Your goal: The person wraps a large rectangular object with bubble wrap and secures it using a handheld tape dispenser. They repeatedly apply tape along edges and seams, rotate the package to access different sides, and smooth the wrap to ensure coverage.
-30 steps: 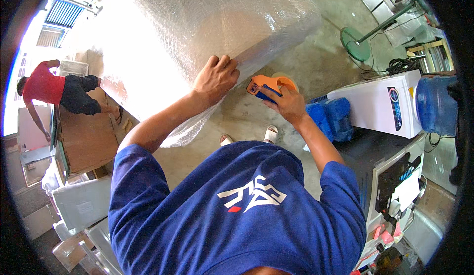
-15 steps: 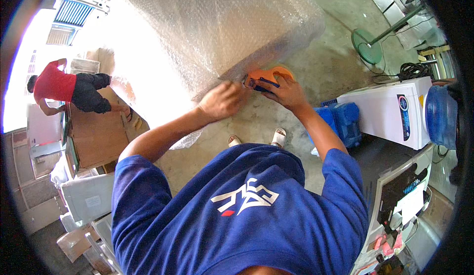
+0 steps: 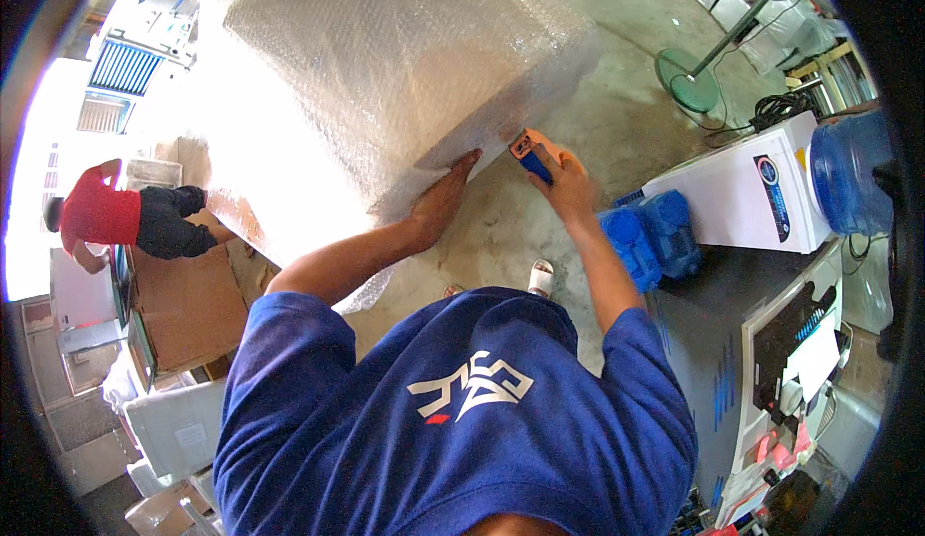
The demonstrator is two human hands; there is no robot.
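Note:
A large box-shaped bundle in clear bubble wrap stands in front of me, its left side washed out by glare. My left hand lies along its near lower edge, fingers stretched out against the wrap and holding nothing. Just right of it, my right hand is closed around a tape dispenser, orange with a dark blue part. The dispenser's front end is close to the bundle's near right side; whether it touches, I cannot tell. My palm and fingers hide part of the tool.
To the right are blue water jugs, a white boxy unit and a dark tabletop. A fan's round green base stands on the floor farther off. At left, a person in red is beside a brown cardboard panel.
My left hand has settled flat against the bundle from a blurred position beside the dispenser. My right hand has moved the dispenser slightly right, apart from my left hand. The whole view has shifted a little.

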